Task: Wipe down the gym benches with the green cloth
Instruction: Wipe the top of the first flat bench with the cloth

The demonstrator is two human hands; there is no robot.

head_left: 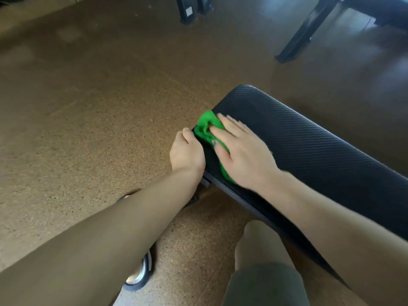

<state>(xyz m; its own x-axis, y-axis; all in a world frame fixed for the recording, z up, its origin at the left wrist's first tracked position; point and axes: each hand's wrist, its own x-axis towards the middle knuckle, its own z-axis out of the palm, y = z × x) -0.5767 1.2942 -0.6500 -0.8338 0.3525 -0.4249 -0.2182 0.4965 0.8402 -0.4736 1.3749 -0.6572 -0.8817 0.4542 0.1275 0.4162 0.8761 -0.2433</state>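
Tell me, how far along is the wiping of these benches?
Done: nothing shows for certain; no wet streak marks the black ribbed bench pad. In hand: the right hand presses the crumpled green cloth flat near the pad's end, while the left hand grips its edge. Left: the long stretch of pad behind the cloth, and probably the other black-framed bench farther off.
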